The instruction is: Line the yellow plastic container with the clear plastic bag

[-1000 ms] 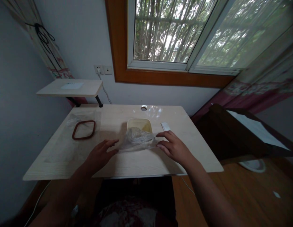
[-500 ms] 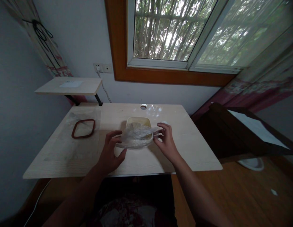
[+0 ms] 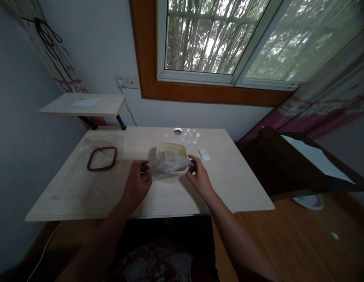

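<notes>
Reference point: the pale yellow container (image 3: 172,146), seated on the light wooden desk (image 3: 235,184) in front of the person. A crumpled clear plastic bag (image 3: 169,161) lies across its near part; the far wall and far inside stand uncovered.

Right hand (image 3: 199,175): just beside the container's right edge, thumb and fingers bent and brought together, pinching a gathered end of the bag. Left hand (image 3: 137,179): just left of the container, fingers curled, thumb set lower and apart from the fingertips, at the bag's left edge. From where I stand I cannot tell whether it pinches the film or only touches it.

Other items, by position from the container. Well to the left: a red-brown ring (image 3: 114,157), a rounded square in outline, lying flat on a clear plastic sheet (image 3: 82,182). Near, to the right and beyond the right hand: a small white packet (image 3: 204,154). Behind: a round hole (image 3: 177,132) in the desk near its back edge. Behind and to the left: a raised shelf (image 3: 111,102) on black supports, bearing a white paper (image 3: 86,102).
</notes>
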### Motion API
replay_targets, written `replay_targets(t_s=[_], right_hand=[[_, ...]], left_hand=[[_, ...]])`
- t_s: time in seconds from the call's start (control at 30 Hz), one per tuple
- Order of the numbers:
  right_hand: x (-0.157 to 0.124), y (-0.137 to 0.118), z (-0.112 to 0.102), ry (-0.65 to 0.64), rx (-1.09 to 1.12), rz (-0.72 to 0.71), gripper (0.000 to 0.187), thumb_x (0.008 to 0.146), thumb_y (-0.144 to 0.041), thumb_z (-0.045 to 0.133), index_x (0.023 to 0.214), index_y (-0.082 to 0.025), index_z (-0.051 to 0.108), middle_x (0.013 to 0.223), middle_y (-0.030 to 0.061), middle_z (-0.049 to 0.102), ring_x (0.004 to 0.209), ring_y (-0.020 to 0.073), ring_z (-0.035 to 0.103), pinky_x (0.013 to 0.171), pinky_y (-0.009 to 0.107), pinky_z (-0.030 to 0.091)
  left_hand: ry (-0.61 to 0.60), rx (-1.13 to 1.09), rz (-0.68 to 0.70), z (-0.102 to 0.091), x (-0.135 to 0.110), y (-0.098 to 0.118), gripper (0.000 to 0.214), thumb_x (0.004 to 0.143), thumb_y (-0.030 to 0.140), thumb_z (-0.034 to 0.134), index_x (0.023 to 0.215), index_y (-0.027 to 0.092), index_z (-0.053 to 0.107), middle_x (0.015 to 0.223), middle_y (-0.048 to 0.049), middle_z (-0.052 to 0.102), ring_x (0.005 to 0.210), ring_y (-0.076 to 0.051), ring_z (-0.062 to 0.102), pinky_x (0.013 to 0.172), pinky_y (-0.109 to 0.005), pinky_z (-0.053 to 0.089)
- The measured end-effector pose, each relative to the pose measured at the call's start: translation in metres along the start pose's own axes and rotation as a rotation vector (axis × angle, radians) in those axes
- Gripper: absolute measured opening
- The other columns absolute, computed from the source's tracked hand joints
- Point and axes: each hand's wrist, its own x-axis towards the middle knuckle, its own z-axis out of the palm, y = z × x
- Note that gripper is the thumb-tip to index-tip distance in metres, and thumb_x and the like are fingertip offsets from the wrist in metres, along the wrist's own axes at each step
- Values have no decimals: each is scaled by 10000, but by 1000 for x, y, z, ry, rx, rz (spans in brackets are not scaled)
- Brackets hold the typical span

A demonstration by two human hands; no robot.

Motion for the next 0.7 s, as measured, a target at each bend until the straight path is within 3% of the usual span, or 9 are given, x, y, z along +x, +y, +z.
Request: replay_targets(t_s=[0.17,0.27,0.37,0.47,0.6,0.7], right_hand=[[2,3,-3,1,35,-9,562,805,-156,570,1355,-240,491,971,37,597,726,171,554,671,314,467],[3,2,-5,10,31,-22,539,815,-160,571,1342,-251,506,990,36,602,705,165,544,664,320,474],[5,-4,-8,35,29,-56,517,840,-184,594,1344,-268,514,1118,65,605,765,175,565,711,346,506],[9,-10,-10,71,89,-81,431,872,-228,625,1291,-280,539,1269,94,570,1001,222,606,850,397,534],[20,-15,-6,63,313,-71,168,918,-308,630,1065,-273,556,1422,86,512,1263,254,549,1014,453,499],[30,-16,2,31,474,-19,141,937,-360,618,992,-267,528,1498,61,482,1328,246,518,1111,476,422]], left_hand=[[-18,68,-44,7,-1,-36,535,694,-20,554,1171,222,554,1043,-41,534,875,-153,599,796,-344,584],[-46,108,-42,13,0,-46,483,747,7,547,1181,218,555,1097,-53,511,824,-131,602,802,-374,601],[-57,90,60,12,1,-38,617,740,24,588,1310,241,493,1239,-87,475,960,-167,619,871,-417,606],[-36,21,201,6,5,-22,709,723,27,622,1368,255,432,1384,-127,420,1253,-255,532,966,-462,582],[-37,-26,353,1,11,-5,600,746,48,647,1266,252,429,1483,-151,380,1412,-301,421,1048,-528,528],[-46,-22,380,2,16,-2,470,774,56,631,1169,237,450,1502,-158,390,1439,-304,400,1093,-554,479]])
